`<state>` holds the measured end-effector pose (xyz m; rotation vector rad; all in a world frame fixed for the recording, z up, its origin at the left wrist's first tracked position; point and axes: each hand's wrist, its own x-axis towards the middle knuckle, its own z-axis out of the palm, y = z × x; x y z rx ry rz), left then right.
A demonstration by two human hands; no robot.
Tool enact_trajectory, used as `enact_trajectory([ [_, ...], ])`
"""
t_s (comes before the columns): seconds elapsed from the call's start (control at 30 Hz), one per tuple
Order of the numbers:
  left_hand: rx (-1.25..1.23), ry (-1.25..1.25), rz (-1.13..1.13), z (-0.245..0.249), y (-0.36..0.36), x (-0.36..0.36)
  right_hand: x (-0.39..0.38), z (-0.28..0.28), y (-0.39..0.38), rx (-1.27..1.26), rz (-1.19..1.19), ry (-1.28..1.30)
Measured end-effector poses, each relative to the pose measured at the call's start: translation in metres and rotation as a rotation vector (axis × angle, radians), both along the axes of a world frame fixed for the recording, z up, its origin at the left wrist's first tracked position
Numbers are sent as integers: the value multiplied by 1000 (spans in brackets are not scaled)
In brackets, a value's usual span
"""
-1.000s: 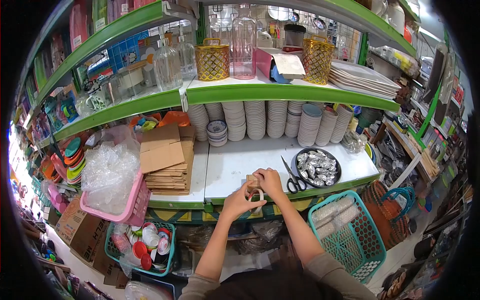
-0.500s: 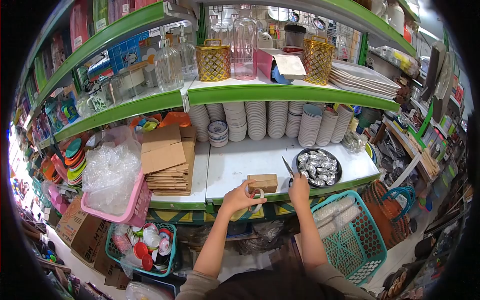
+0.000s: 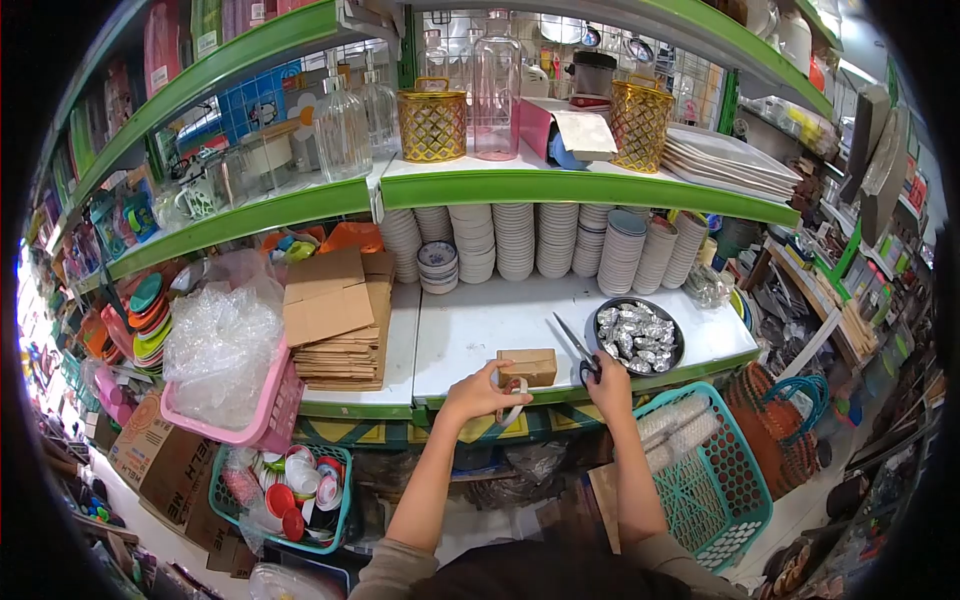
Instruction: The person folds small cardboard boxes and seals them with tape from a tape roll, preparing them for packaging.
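Observation:
My left hand (image 3: 474,394) is closed around a roll of tape (image 3: 515,399) at the shelf's front edge. Its fingertips reach the left side of a small brown cardboard box (image 3: 532,366), which lies on the white shelf. In my right hand (image 3: 610,390) is a pair of scissors (image 3: 574,338), gripped by the dark handles, the blades pointing up and to the left over the shelf. Right beside that hand stands a dark round pan (image 3: 682,346) filled with foil-wrapped pieces (image 3: 634,334).
Flattened cardboard (image 3: 335,345) is piled at the left, beside a pink basket (image 3: 225,418) of bubble wrap. Stacked bowls (image 3: 514,240) line the back under a green-edged upper shelf (image 3: 560,187). Teal baskets (image 3: 757,510) stand below at both sides.
My right hand has shifted slightly right and toward me, turning the scissors so the blades lean further left. My left hand, the tape and the box stay almost where they were.

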<state>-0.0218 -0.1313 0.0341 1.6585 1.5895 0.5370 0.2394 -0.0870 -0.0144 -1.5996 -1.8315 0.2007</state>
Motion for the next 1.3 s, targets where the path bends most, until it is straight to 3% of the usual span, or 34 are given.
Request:
enact_trajectory([
  [0.07, -4, -2, -3, -3, 1, 0, 2, 1, -6, 238, 103, 127],
  [0.27, 12, -10, -16, -11, 6, -3, 8, 46, -38, 325, 330, -78],
  [0.77, 51, -112, -36, -18, 7, -5, 26, 41, -41, 388, 306, -262],
  [1.03, -41, -93, -16, -14, 6, -6, 7, 35, -35, 396, 354, -222],
  [1.3, 16, -171, -35, -14, 4, -5, -1, 32, -29, 399, 370, -217],
])
